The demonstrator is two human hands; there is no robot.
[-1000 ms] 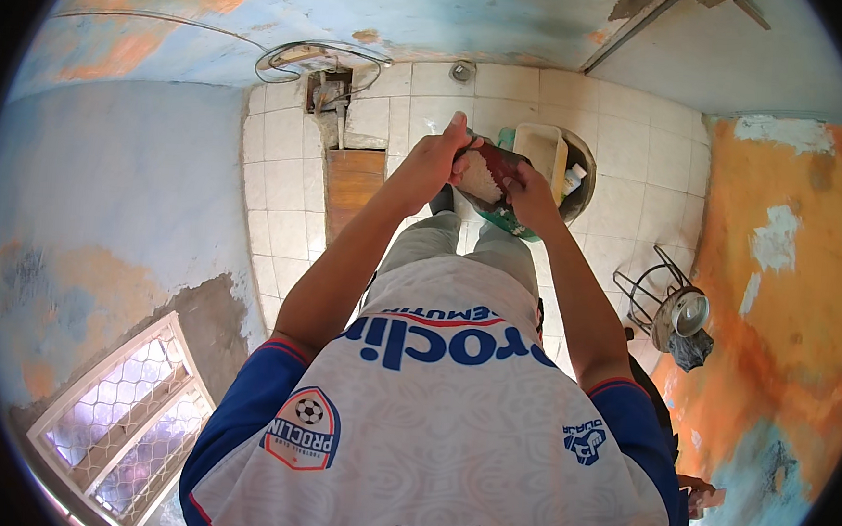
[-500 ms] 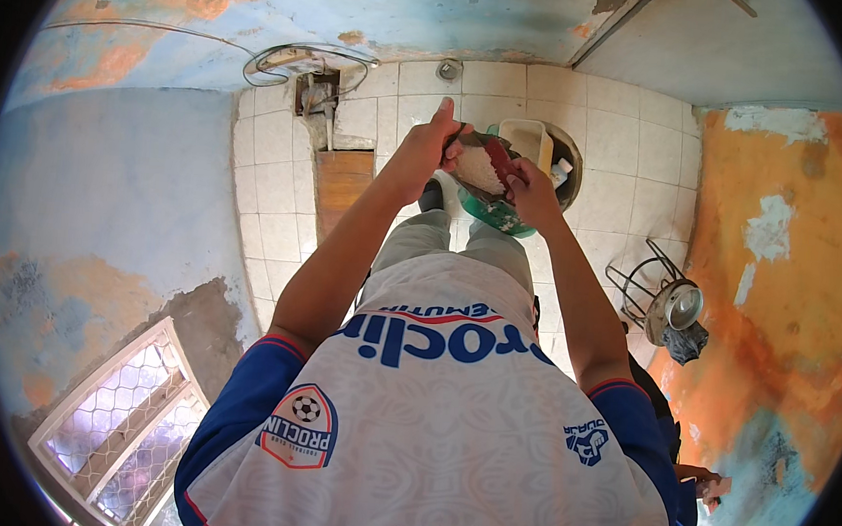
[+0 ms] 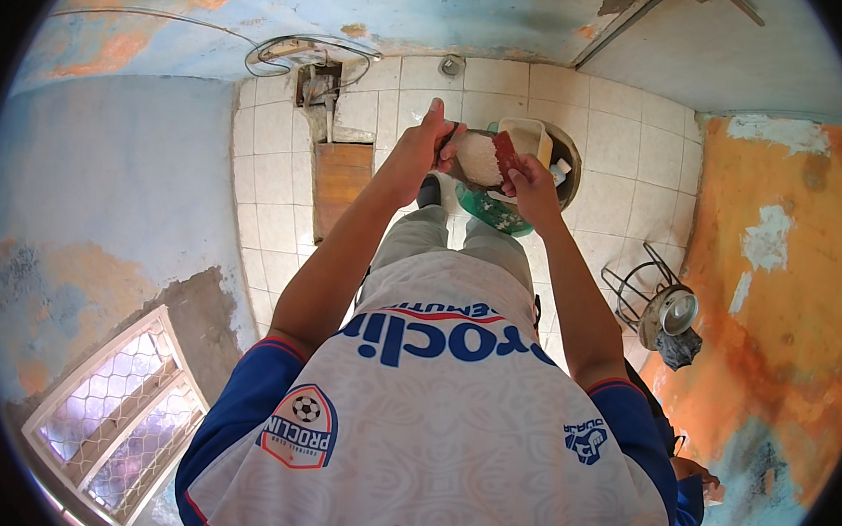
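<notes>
Grasping with the left hand [image 3: 426,154], with the thumb raised and the fingers curled, the left end of a pale, rough-faced, dark-edged flat piece [image 3: 477,160]; unable to tell its material. Pinching with the right hand [image 3: 534,188], between thumb and fingers, the lower end of a dark red, flat, notch-edged tool [image 3: 507,154]. Holding this tool across the right end of the pale piece; unable to tell whether pressed against it or just in front. Holding both out ahead of the body, over the region of a green plastic tub [image 3: 494,212] flecked with white bits. Looking, just to the right, into a wide, round, grey-brown basin [image 3: 570,147], onto a cream rectangular container [image 3: 526,133] and, beside it, a white bottle-like object [image 3: 560,170]. Resting one dark-covered foot [image 3: 429,191] on a floor of pale square tiles [image 3: 621,145], left of the green tub. Farther left, looking down on a brown wooden panel [image 3: 342,183] in the floor. Sharing the room, at lower right, with another person, partly visible.
</notes>
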